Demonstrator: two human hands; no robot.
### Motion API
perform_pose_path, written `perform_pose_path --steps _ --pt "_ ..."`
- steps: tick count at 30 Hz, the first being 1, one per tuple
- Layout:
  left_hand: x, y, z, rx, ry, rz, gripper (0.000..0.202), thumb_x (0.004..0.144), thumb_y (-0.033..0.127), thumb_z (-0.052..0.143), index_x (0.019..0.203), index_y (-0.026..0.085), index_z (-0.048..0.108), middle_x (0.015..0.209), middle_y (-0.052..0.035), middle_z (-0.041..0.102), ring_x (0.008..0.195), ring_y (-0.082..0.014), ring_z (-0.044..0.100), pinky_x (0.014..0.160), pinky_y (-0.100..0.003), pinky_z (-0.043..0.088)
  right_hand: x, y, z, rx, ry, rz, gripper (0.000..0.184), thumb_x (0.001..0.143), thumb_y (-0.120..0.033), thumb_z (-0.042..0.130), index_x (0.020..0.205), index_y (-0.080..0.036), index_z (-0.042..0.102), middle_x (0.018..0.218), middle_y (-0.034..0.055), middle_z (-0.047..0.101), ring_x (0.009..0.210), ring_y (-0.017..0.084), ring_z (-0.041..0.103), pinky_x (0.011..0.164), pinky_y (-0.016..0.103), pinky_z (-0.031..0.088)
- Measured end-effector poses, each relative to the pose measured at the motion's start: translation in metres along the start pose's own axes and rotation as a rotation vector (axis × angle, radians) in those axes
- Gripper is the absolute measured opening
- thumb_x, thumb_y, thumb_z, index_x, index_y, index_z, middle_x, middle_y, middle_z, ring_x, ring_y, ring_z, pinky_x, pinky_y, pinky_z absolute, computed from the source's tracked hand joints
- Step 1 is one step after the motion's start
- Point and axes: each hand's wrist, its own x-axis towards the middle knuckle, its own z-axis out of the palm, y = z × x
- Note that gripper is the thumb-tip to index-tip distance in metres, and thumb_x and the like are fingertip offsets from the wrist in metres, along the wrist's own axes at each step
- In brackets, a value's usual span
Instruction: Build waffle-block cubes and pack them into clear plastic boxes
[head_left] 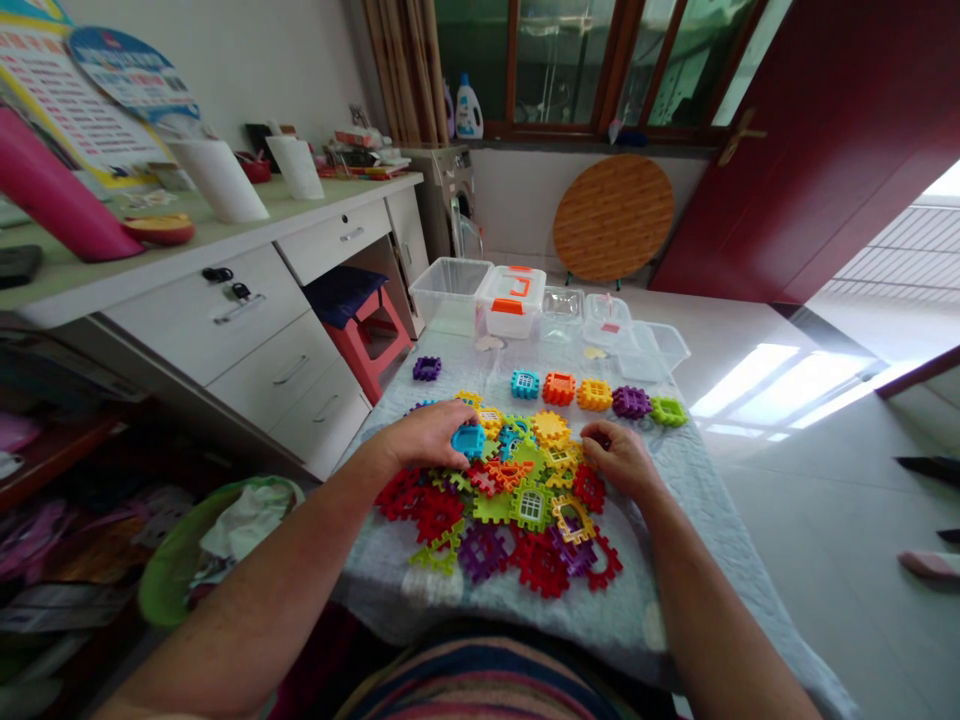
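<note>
A heap of interlocking plastic building pieces (532, 507) in red, green, yellow, orange, blue and purple lies before me, some with window grids. My left hand (431, 432) reaches over the heap's left side, thumb and fingers closed around a blue building block (469, 442). At the heap's right edge rests my right hand (621, 456), its fingers curled down beside the yellow and red pieces; whatever is under the fingertips is hidden. Beyond the heap stands a row of square blocks: blue (525, 384), orange (559, 388), yellow (595, 394), purple (631, 402) and green (668, 411).
A lone purple block (427, 368) sits at the far left of the cloth-covered table (480, 352). Along the back edge are a clear plastic bin (450, 290), a lidded box with orange latches (512, 305) and smaller clear containers (606, 318). A white desk (225, 310) stands left.
</note>
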Motion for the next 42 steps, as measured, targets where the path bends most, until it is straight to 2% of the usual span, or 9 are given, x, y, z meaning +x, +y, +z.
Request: perform_pose_path --steps 5,10,13,16,22,27,34,38,42 --pt "0.001 0.003 0.003 0.027 0.029 0.009 0.040 0.060 0.026 0.073 0.098 0.021 0.063 0.099 -0.0062 0.066 0.091 -0.0241 0.061 0.080 -0.032 0.047 0.000 0.000 0.000 0.012 -0.002 -0.008 0.024 0.075 -0.030 0.049 0.080 -0.017 0.068 0.070 0.0017 0.067 0.060 0.014 0.054 0.059 0.025 0.040" --pt "0.010 0.003 -0.016 0.072 0.129 0.046 0.041 0.060 0.029 0.073 0.099 0.020 0.064 0.098 -0.0072 0.066 0.090 -0.0245 0.061 0.081 -0.034 0.047 0.000 0.000 0.000 0.007 -0.006 0.003 0.022 0.074 -0.030 0.049 0.079 -0.018 0.067 0.065 0.0002 0.064 0.058 0.014 0.054 0.057 0.025 0.040" --pt "0.033 0.001 -0.034 0.099 0.218 0.063 0.044 0.063 0.032 0.074 0.103 0.019 0.064 0.101 -0.0089 0.065 0.092 -0.0249 0.061 0.081 -0.034 0.047 0.000 0.000 0.000 0.020 -0.002 0.007 0.022 0.074 -0.030 0.049 0.078 -0.018 0.066 0.065 0.0004 0.063 0.058 0.014 0.054 0.058 0.025 0.040" --pt "0.069 0.001 -0.046 0.096 0.253 0.049 0.048 0.061 0.033 0.077 0.105 0.016 0.064 0.104 -0.0102 0.066 0.094 -0.0251 0.062 0.081 -0.033 0.047 0.000 0.001 0.001 0.028 0.003 0.003 0.021 0.074 -0.030 0.049 0.078 -0.018 0.066 0.065 0.0003 0.062 0.059 0.014 0.054 0.058 0.025 0.040" --pt "0.140 0.006 -0.034 0.225 0.076 -0.006 0.056 0.060 0.038 0.077 0.109 0.013 0.065 0.108 -0.0118 0.069 0.095 -0.0259 0.063 0.079 -0.030 0.046 -0.001 -0.001 -0.001 0.022 -0.010 0.002 0.018 0.074 -0.027 0.048 0.076 -0.018 0.064 0.065 0.0002 0.061 0.059 0.014 0.054 0.058 0.024 0.039" --pt "0.170 0.002 -0.015 0.304 -0.031 0.014 0.059 0.059 0.042 0.076 0.111 0.014 0.065 0.112 -0.0119 0.068 0.096 -0.0280 0.063 0.076 -0.030 0.046 -0.001 -0.001 -0.001 -0.004 -0.002 -0.016 0.018 0.075 -0.025 0.048 0.078 -0.018 0.064 0.065 0.0000 0.061 0.060 0.014 0.054 0.058 0.024 0.039" --pt "0.182 -0.004 -0.002 0.311 -0.111 -0.019 0.068 0.054 0.041 0.079 0.115 0.016 0.063 0.115 -0.0106 0.067 0.098 -0.0278 0.063 0.078 -0.030 0.048 0.000 0.000 0.000 -0.030 0.005 -0.043 0.016 0.075 -0.023 0.048 0.078 -0.018 0.063 0.066 -0.0003 0.061 0.061 0.013 0.054 0.059 0.024 0.038" --pt "0.181 -0.004 0.002 0.302 -0.122 -0.023 0.067 0.058 0.040 0.077 0.119 0.018 0.060 0.118 -0.0086 0.066 0.103 -0.0265 0.062 0.084 -0.029 0.047 -0.001 0.000 0.000 -0.036 0.008 -0.040 0.016 0.075 -0.023 0.049 0.079 -0.018 0.063 0.067 -0.0003 0.061 0.061 0.013 0.054 0.060 0.024 0.038" --pt "0.172 -0.001 -0.004 0.288 -0.086 -0.017 0.083 0.059 0.040 0.078 0.133 0.014 0.049 0.132 -0.0157 0.057 0.117 -0.0304 0.055 0.097 -0.034 0.042 -0.001 0.000 0.000 -0.021 0.003 -0.027 0.016 0.074 -0.022 0.049 0.079 -0.018 0.064 0.065 -0.0010 0.060 0.060 0.013 0.055 0.060 0.024 0.039"
